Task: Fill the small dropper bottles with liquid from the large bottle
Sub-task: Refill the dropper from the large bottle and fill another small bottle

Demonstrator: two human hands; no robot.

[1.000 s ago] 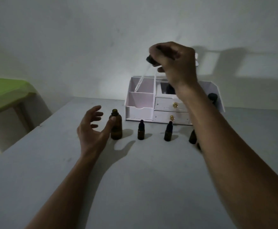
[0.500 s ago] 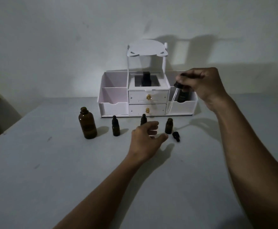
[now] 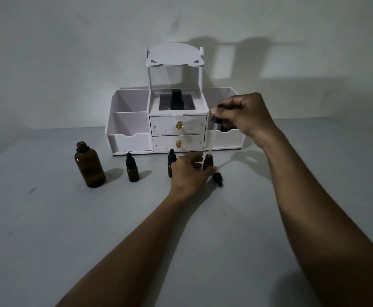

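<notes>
The large amber bottle (image 3: pixel 90 167) stands uncapped at the left of the grey table (image 3: pixel 48 229). Three small dark dropper bottles stand in a row to its right: one capped (image 3: pixel 132 168), one capped (image 3: pixel 171 159) half hidden by my left hand, and one uncapped (image 3: pixel 208 162). My left hand (image 3: pixel 190 173) holds the uncapped small bottle at its base. My right hand (image 3: pixel 245 117) pinches a long glass dropper (image 3: pixel 212 136) by its black bulb, with the tip just above that bottle's mouth. A small black cap (image 3: pixel 217 178) lies beside it.
A white desk organiser (image 3: pixel 176 129) with two drawers, side compartments and a raised top shelf stands against the wall behind the bottles. A dark bottle (image 3: pixel 176 99) sits in its middle compartment.
My right hand has carried the dropper from above the large bottle over to the rightmost small bottle and lowered it. My left hand left the large bottle and took hold of that small bottle.
</notes>
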